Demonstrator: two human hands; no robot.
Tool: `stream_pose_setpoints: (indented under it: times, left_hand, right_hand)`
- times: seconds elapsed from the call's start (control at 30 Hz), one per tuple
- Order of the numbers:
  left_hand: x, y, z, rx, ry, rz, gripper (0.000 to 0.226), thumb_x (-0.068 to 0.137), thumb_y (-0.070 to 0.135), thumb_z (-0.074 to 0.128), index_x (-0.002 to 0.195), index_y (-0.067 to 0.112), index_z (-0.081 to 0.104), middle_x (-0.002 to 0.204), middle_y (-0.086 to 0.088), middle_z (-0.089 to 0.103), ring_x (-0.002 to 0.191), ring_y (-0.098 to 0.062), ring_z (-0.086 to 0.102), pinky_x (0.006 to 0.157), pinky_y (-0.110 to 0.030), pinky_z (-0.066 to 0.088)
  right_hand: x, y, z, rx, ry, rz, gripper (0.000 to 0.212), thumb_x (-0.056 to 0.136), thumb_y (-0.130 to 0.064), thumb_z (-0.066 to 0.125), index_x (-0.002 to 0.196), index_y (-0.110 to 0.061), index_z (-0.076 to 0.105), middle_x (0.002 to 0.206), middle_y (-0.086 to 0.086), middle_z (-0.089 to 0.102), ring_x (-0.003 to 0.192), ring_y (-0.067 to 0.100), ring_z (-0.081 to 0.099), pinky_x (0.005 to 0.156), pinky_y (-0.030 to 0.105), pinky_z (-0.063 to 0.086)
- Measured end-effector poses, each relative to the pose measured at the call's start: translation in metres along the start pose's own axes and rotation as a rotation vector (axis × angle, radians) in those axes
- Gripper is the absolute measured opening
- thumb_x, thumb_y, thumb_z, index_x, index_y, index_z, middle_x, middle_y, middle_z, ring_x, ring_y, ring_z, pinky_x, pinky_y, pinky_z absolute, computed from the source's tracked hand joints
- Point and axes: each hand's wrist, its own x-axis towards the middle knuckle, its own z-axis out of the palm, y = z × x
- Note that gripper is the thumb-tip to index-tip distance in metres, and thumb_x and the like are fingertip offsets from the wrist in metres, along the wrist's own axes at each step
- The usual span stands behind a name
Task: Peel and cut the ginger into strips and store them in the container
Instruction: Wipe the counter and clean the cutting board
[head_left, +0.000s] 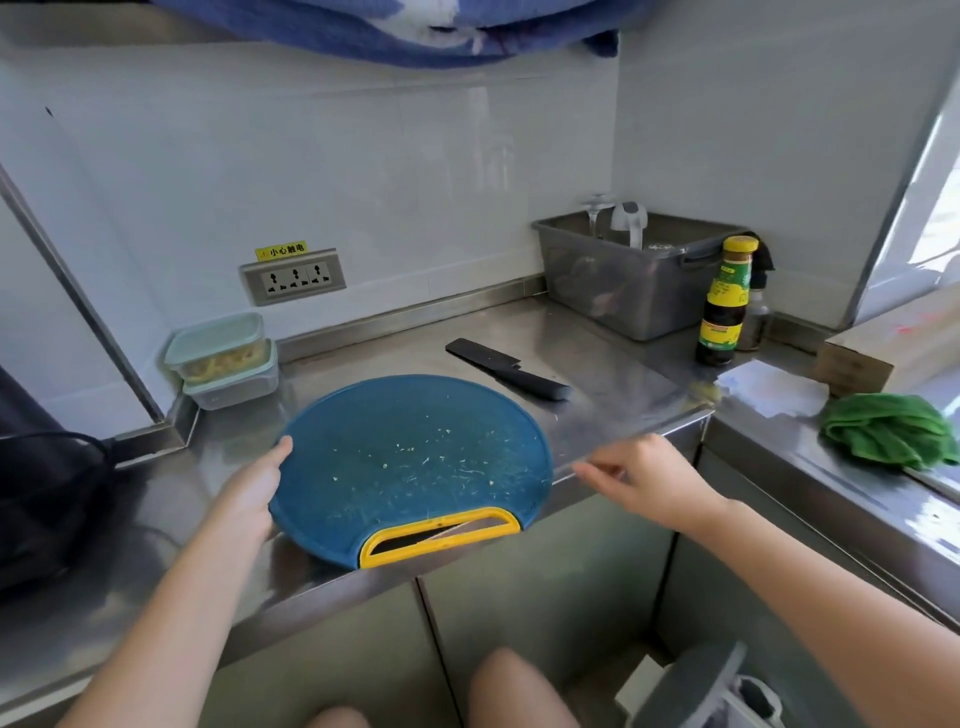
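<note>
"Head view, near band: hands on what, and why so?"

"Left hand (254, 483) flat and relaxed, one fingertip touching the left rim of the blue cutting board (363, 499). Right hand (641, 475) just beside the right rim, fingers stretched out, blurred, nothing seen held. Probably bracketing the board to slide or lift it for clearing. Yellow handle slot at the near edge, overhanging the steel counter (623, 358), handy for a grab."

"And the ginger?"

"Only pale scraps (441, 467) scattered on the board. Yellowish strips (218, 364), likely the ginger, inside the upper container (215, 338), lid on, stacked on a second container (234, 387) in the far left corner, well apart from the board. Cutting and storing judged done."

"Knife?"

"Black knife (506, 369) flat on the counter just beyond the board, to the right, clear of both hands."

"Any legible writing farther back?"

"Yellow sticker (281, 251) above the wall socket (293, 278): 小心触电. Sauce bottle (723, 304) at far right beside the grey tub (634, 280), green-and-yellow label, print too small to read."
</note>
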Motion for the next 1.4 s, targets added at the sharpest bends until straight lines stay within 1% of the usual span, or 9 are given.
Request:
stream_pose_setpoints:
  times: [0.17, 0.4, 0.53, 0.7, 0.77, 0.83, 0.97, 1.27, 1.4]
  left_hand:
    - [-0.026, -0.009, 0.031, 0.044, -0.090, 0.044, 0.040, 0.087, 0.048, 0.061, 0.113, 0.018, 0.064, 0.108, -0.006, 0.069, 0.092, -0.027, 0.067, 0.069, -0.040, 0.053]
    - [-0.086, -0.038, 0.104, 0.190, -0.358, 0.106, 0.033, 0.090, 0.045, 0.057, 0.101, 0.015, 0.066, 0.095, -0.005, 0.071, 0.083, -0.022, 0.067, 0.073, -0.034, 0.053]
    - [-0.116, -0.065, 0.139, 0.247, -0.472, 0.173, 0.026, 0.093, 0.039, 0.055, 0.097, 0.016, 0.068, 0.083, 0.000, 0.073, 0.076, -0.018, 0.068, 0.068, -0.032, 0.053]
    - [-0.130, -0.113, 0.161, 0.315, -0.565, 0.254, 0.027, 0.097, 0.034, 0.049, 0.099, 0.015, 0.068, 0.096, -0.001, 0.073, 0.088, -0.016, 0.069, 0.078, -0.032, 0.054]
    - [-0.132, -0.136, 0.165, 0.316, -0.552, 0.246, 0.024, 0.097, 0.032, 0.051, 0.099, 0.016, 0.069, 0.096, -0.001, 0.074, 0.090, -0.017, 0.069, 0.082, -0.036, 0.054]
    - [-0.134, -0.157, 0.169, 0.329, -0.529, 0.245, 0.023, 0.096, 0.031, 0.052, 0.092, 0.015, 0.069, 0.090, -0.004, 0.074, 0.088, -0.023, 0.070, 0.084, -0.041, 0.055]
    - [-0.141, -0.187, 0.178, 0.340, -0.490, 0.253, 0.022, 0.097, 0.025, 0.052, 0.084, 0.016, 0.067, 0.085, -0.004, 0.072, 0.087, -0.024, 0.067, 0.082, -0.036, 0.053]
    - [-0.132, -0.193, 0.197, 0.381, -0.547, 0.161, 0.020, 0.096, 0.016, 0.054, 0.082, 0.009, 0.068, 0.083, -0.009, 0.072, 0.079, -0.022, 0.069, 0.071, -0.032, 0.054]
    - [-0.124, -0.189, 0.198, 0.464, -0.595, 0.221, 0.032, 0.095, 0.023, 0.056, 0.082, -0.005, 0.064, 0.082, -0.017, 0.068, 0.076, -0.023, 0.064, 0.070, -0.034, 0.048]
  right_hand:
    - [-0.022, -0.003, -0.037, 0.146, 0.410, 0.274, 0.023, 0.086, -0.030, 0.072, 0.069, -0.017, 0.063, 0.056, -0.007, 0.056, 0.052, 0.008, 0.049, 0.054, 0.025, 0.040]
    - [-0.075, 0.009, -0.074, 0.076, 0.443, 0.426, 0.009, 0.079, -0.011, 0.078, 0.080, -0.017, 0.070, 0.069, 0.001, 0.063, 0.063, 0.014, 0.054, 0.062, 0.028, 0.043]
    - [-0.105, 0.013, -0.072, 0.049, 0.426, 0.391, 0.010, 0.085, -0.005, 0.070, 0.090, -0.014, 0.072, 0.082, -0.006, 0.061, 0.070, 0.001, 0.056, 0.066, 0.007, 0.039]
    - [-0.143, 0.008, -0.041, 0.136, 0.417, 0.495, 0.021, 0.095, -0.010, 0.057, 0.106, -0.021, 0.071, 0.099, -0.009, 0.066, 0.080, 0.004, 0.060, 0.071, 0.013, 0.042]
    - [-0.153, -0.004, -0.026, 0.246, 0.380, 0.571, 0.030, 0.099, -0.019, 0.049, 0.126, -0.023, 0.062, 0.127, -0.008, 0.062, 0.110, -0.001, 0.057, 0.094, 0.017, 0.040]
    - [-0.163, -0.029, -0.007, 0.420, 0.266, 0.605, 0.047, 0.099, -0.033, 0.040, 0.145, -0.031, 0.036, 0.152, -0.018, 0.030, 0.141, -0.006, 0.025, 0.110, 0.006, 0.014]
    - [-0.164, -0.080, 0.030, 0.587, 0.020, 0.507, 0.052, 0.094, -0.049, 0.022, 0.142, -0.046, 0.002, 0.152, -0.032, -0.006, 0.138, -0.018, -0.014, 0.114, 0.009, -0.006]
    - [-0.170, -0.076, 0.080, 0.768, 0.065, 0.701, 0.049, 0.096, -0.056, 0.013, 0.144, -0.048, 0.005, 0.147, -0.041, -0.007, 0.138, -0.019, -0.011, 0.114, 0.011, -0.008]
    - [-0.204, -0.040, 0.106, 0.863, 0.208, 1.071, 0.055, 0.102, -0.046, 0.021, 0.153, -0.027, 0.009, 0.160, -0.016, 0.000, 0.147, 0.002, 0.000, 0.113, 0.014, -0.002]
